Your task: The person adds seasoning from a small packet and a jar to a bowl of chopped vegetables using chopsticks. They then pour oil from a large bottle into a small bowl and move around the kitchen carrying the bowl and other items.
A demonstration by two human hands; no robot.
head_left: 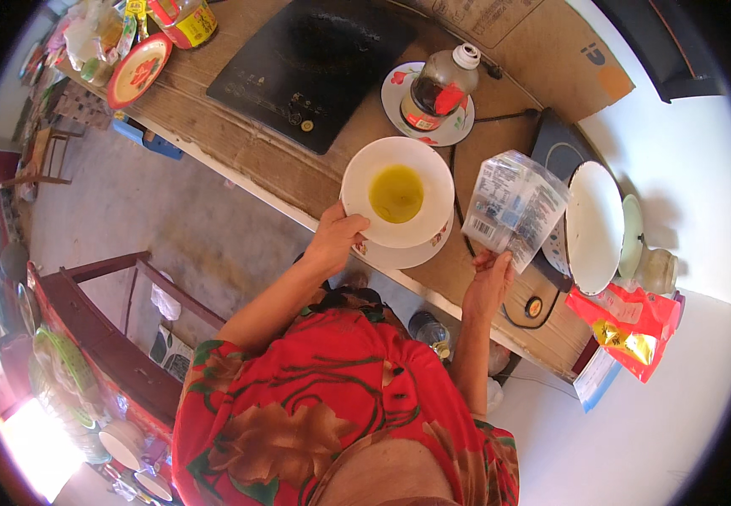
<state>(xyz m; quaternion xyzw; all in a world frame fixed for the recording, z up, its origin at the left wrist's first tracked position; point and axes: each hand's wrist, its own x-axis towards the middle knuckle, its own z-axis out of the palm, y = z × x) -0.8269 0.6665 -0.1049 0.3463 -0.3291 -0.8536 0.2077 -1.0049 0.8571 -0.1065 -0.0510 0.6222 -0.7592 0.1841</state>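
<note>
My left hand [337,240] grips the near left rim of a white bowl [355,181], thumb over the edge. A pool of yellow-green liquid [396,193] lies in the bowl's bottom. Partly hidden below the bowl is a patterned plate [407,255] at the counter's front edge; whether the two touch I cannot tell. To the right, my right hand [492,278] pinches the lower edge of a clear plastic package [515,202] with printing on it. What the package contains, if anything, is not plain.
A black induction cooker [306,72] lies behind the bowl. Beside it a dark-filled bottle [441,84] stands on a flowered plate [394,94]. At right are a white enamel basin [595,228], a red packet [631,325] and a black cord [507,317]. A red-rimmed dish [140,71] sits far left.
</note>
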